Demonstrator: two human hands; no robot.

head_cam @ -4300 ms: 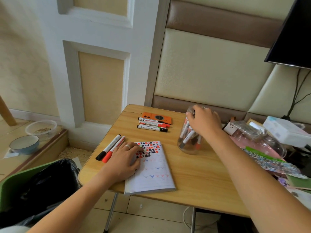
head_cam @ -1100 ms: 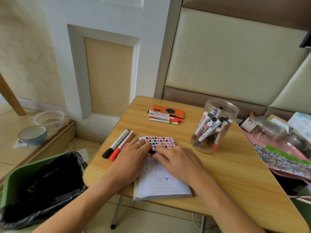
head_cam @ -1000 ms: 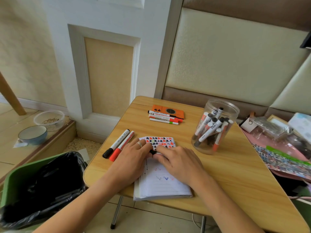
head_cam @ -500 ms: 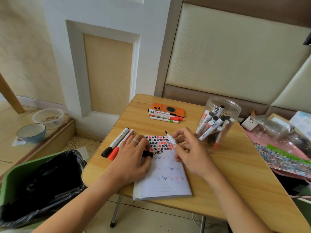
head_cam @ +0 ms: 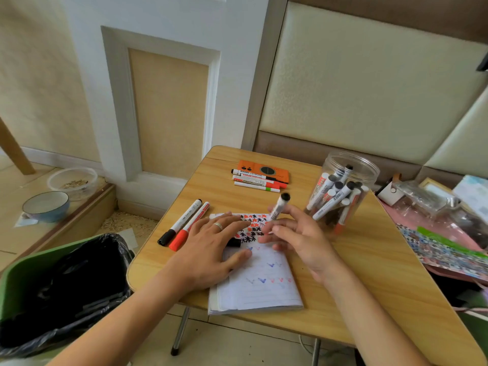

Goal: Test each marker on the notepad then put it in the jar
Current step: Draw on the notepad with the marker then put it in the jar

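Right hand [head_cam: 298, 240] hides marker [head_cam: 279, 206] tip.

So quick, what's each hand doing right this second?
Left hand: fingers flat, pressing the notepad, with a black cap under them.
Right hand: pinching an uncapped marker, held over the notepad.

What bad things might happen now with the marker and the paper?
The marker in the right hand is uncapped, so it might smudge ink on the fingers or dry out if left open. Its black cap lies loose under the left hand on the notepad and might roll away. The jar stands close beside the right hand, so a quick move might knock it.
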